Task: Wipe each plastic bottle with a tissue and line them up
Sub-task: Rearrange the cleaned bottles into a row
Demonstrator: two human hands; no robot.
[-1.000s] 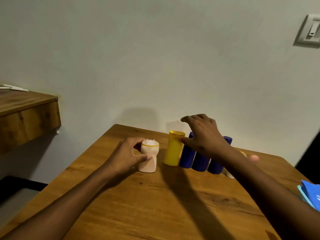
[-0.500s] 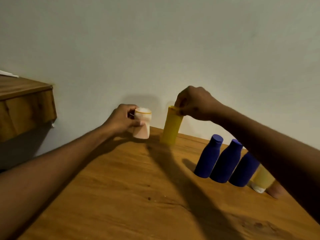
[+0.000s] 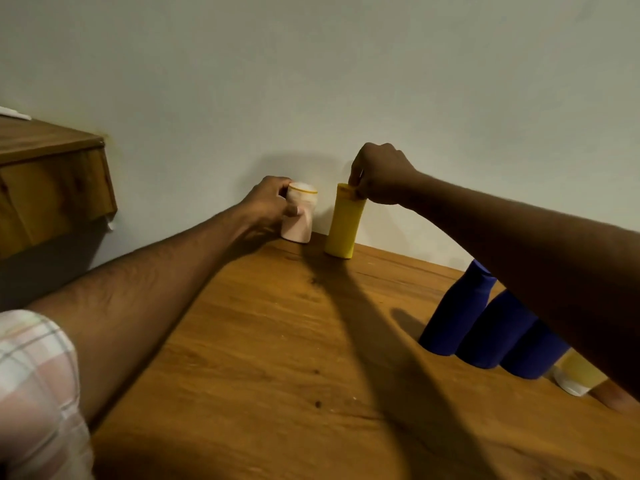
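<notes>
**Two bottles held at the far edge of the table; row of blue bottles standing apart**

The landmark is the wooden table (image 3: 277,341), which stands against a pale wall (image 3: 311,64).

At the table's far edge, by the wall, the left hand (image 3: 270,206) grips a pale pink bottle (image 3: 299,216), its fingers curled round the upper part and the thumb across the front. The bottle stands upright on the table edge.

Just to the right of it, not touching, stands a yellow bottle (image 3: 344,226), tilted slightly. The right hand (image 3: 379,174) pinches its top rim from above, fingers bunched closed on it.

Towards the table's right side, well apart from those two, three blue bottles (image 3: 457,317) stand side by side, touching, partly covered by the right forearm. Beside the last one lies a second yellow bottle with a white cap (image 3: 576,375), partly hidden.

Off the table's left side a wooden shelf (image 3: 52,174) is fixed to the wall. A checked sleeve (image 3: 34,375) shows at the lower left.
</notes>
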